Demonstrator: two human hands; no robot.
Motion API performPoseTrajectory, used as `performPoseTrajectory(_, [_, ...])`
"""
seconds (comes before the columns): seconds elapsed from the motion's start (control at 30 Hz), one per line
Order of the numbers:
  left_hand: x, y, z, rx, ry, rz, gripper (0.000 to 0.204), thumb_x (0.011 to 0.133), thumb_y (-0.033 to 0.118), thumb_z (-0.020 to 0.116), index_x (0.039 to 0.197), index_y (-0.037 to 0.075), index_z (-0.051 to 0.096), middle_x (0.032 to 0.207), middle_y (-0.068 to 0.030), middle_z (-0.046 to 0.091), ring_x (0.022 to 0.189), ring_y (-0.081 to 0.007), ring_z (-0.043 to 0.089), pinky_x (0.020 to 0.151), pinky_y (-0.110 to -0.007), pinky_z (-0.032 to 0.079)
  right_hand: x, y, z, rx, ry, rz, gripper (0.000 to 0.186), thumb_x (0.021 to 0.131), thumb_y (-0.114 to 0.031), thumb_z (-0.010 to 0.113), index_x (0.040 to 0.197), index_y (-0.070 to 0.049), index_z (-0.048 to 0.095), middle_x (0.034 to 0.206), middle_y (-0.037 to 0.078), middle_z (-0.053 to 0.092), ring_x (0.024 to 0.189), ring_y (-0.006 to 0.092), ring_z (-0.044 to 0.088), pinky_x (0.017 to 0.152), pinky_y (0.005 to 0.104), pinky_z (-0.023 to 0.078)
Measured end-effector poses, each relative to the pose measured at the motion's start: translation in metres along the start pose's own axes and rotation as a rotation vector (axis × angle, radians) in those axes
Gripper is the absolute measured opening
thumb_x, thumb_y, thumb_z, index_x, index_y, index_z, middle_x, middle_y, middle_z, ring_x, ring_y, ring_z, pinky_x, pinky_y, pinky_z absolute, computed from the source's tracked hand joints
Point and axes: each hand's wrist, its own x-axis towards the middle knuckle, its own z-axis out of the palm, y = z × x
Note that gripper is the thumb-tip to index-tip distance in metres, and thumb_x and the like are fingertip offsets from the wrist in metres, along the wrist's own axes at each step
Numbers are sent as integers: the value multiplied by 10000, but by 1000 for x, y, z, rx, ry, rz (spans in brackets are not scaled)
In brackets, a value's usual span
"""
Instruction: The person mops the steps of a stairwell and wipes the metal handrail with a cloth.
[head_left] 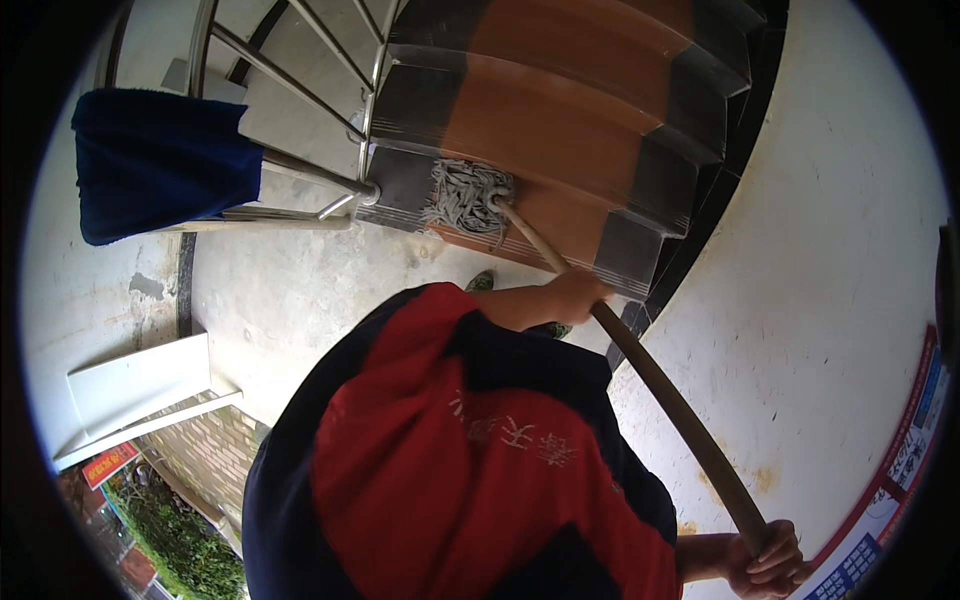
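Note:
A mop with a grey string head (468,198) rests on the lowest stair tread, over its black edge and brown middle. Its long wooden handle (672,392) slants down to the lower right, past my body. Partway along the handle, my left hand (580,295) is closed around it, the arm bent across my front. At the lower right, my right hand (770,563) grips the handle close to its upper end. Both sets of fingers are wrapped around the wood. My red and black shirt (450,470) fills the lower middle of the view.
Curved brown-and-black stairs (560,80) rise ahead beside a white wall (800,300). A metal railing (320,172) stands at the left, with a dark blue cloth (165,165) draped over it. Below is pale floor (290,280), with a dark patterned shoe (482,281) by the bottom step.

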Motion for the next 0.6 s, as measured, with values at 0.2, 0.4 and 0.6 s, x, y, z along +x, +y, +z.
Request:
performPoseTrajectory(0.2, [-79,-81,-79,-24,461,-126,72,670,77,614,730,76,572,705,-147,574,708,-323,581,613,-390,439,-15,83,38,52,-257,112,170,815,-136,602,800,-130,433,552,-24,451,437,85,406,464,258,340])
performPoseTrajectory(0.4, [-144,-90,-98,346,892,-309,104,703,91,635,772,44,573,769,-147,568,788,-383,542,679,-474,416,-55,121,71,27,-408,473,263,773,-229,742,788,-60,540,606,38,536,569,187,535,771,446,425])
performPoseTrajectory(0.6, [-87,17,-17,195,837,-135,83,664,44,631,709,63,564,726,-110,591,742,-349,545,669,-440,420,-65,25,-15,6,-37,317,319,829,-257,683,733,-124,409,494,-35,402,462,94,426,572,299,326])
